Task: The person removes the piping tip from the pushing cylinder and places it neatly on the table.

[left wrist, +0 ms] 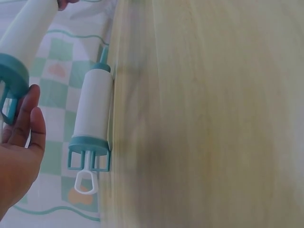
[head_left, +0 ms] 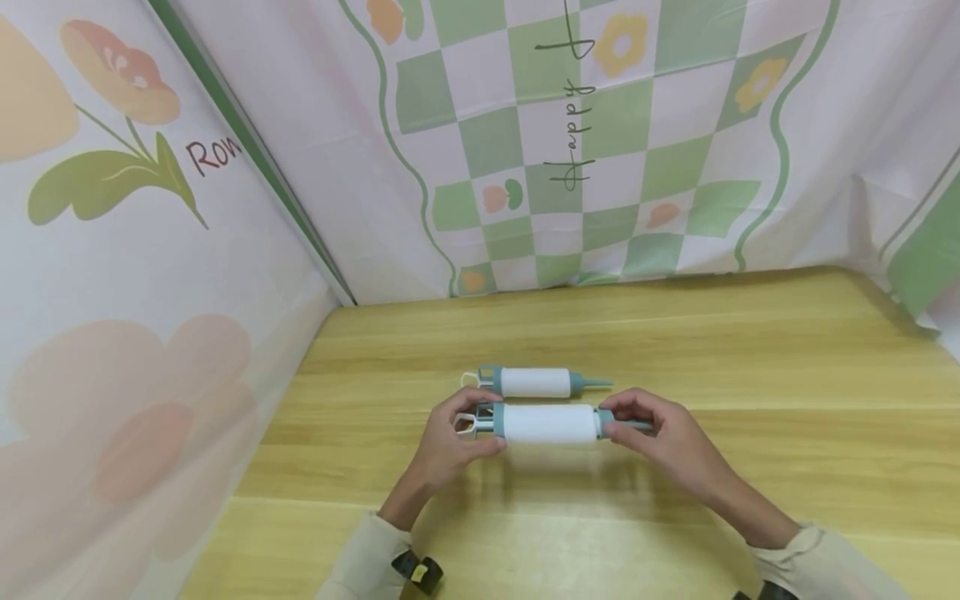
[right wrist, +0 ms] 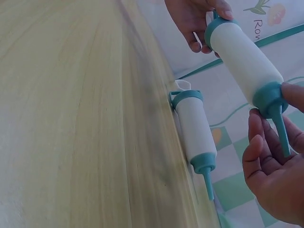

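Both hands hold a large syringe with a white barrel level above the wooden table, its shadow falling below it. At its left end, the left hand grips the teal collar by the frame handle and white pull ring. The right hand pinches the teal nozzle cap between thumb and fingers, the thin nozzle pointing out past the fingers. A narrow pale band shows between barrel and cap in the head view. Just behind lies a second, similar syringe, untouched, its nozzle to the right.
The wooden table ends at a hanging cloth with green checks and flowers. A printed cloth panel stands along the left side. A dark strap with a small device sits at the left sleeve.
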Action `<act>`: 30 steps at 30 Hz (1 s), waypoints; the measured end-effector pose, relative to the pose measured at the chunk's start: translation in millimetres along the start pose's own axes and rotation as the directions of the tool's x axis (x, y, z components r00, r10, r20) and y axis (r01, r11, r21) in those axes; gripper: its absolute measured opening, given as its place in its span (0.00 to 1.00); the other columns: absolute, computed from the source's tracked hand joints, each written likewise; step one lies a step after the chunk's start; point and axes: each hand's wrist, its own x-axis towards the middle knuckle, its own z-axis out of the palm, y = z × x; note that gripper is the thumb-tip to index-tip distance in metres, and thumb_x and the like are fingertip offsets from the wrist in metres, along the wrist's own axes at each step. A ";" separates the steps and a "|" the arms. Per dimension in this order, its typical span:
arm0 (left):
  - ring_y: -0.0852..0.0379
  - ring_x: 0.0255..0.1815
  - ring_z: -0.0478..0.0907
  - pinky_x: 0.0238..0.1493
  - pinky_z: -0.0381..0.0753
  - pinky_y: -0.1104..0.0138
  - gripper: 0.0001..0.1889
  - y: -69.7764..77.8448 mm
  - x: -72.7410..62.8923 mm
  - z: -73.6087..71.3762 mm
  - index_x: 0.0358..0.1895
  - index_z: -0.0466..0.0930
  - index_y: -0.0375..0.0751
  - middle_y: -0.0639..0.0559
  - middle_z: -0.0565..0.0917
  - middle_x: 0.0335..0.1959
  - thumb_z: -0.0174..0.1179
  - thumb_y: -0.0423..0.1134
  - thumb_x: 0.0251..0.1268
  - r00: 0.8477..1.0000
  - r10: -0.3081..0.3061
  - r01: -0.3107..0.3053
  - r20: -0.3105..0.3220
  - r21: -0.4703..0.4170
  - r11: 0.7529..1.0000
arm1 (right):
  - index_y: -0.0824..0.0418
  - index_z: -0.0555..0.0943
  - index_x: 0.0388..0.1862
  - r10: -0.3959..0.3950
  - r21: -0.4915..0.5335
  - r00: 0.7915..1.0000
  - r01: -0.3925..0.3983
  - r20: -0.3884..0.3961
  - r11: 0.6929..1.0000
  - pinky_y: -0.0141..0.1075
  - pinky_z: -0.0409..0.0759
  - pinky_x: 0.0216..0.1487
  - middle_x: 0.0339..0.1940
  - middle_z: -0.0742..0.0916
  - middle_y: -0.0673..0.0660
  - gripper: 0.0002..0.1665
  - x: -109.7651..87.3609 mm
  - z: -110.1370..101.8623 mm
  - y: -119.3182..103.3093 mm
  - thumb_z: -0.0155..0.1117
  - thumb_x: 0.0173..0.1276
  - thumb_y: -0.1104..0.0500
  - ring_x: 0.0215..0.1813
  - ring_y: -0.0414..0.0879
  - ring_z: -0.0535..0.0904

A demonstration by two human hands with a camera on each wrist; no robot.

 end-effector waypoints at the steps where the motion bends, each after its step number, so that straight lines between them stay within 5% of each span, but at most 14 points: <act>1: 0.50 0.48 0.76 0.48 0.76 0.55 0.24 0.0 0.1 -0.2 0.55 0.81 0.43 0.51 0.81 0.50 0.73 0.35 0.51 1.000 -0.004 0.004 -0.001 0.001 1.000 | 0.66 0.79 0.54 -0.006 0.000 1.000 0.006 0.000 1.000 0.37 0.84 0.43 0.47 0.84 0.60 0.14 -0.1 0.0 1.0 0.64 0.73 0.63 0.46 0.48 0.83; 20: 0.48 0.48 0.75 0.49 0.78 0.55 0.25 -2.2 2.6 -7.4 0.54 0.81 0.40 0.48 0.80 0.52 0.75 0.32 0.49 0.998 -0.066 0.066 0.008 0.015 0.998 | 0.62 0.81 0.52 -0.070 -0.120 0.994 0.059 -0.086 0.991 0.30 0.80 0.45 0.43 0.86 0.55 0.14 -3.2 -11.0 8.9 0.68 0.69 0.63 0.44 0.44 0.81; 30: 0.49 0.51 0.76 0.53 0.76 0.55 0.25 -11.2 7.6 -5.2 0.51 0.79 0.43 0.49 0.80 0.52 0.78 0.32 0.47 0.981 -0.192 0.189 0.014 0.112 0.976 | 0.64 0.80 0.52 -0.054 -0.097 0.993 0.044 -0.101 0.994 0.31 0.81 0.43 0.43 0.85 0.56 0.14 -7.1 -15.7 9.3 0.68 0.69 0.64 0.43 0.44 0.81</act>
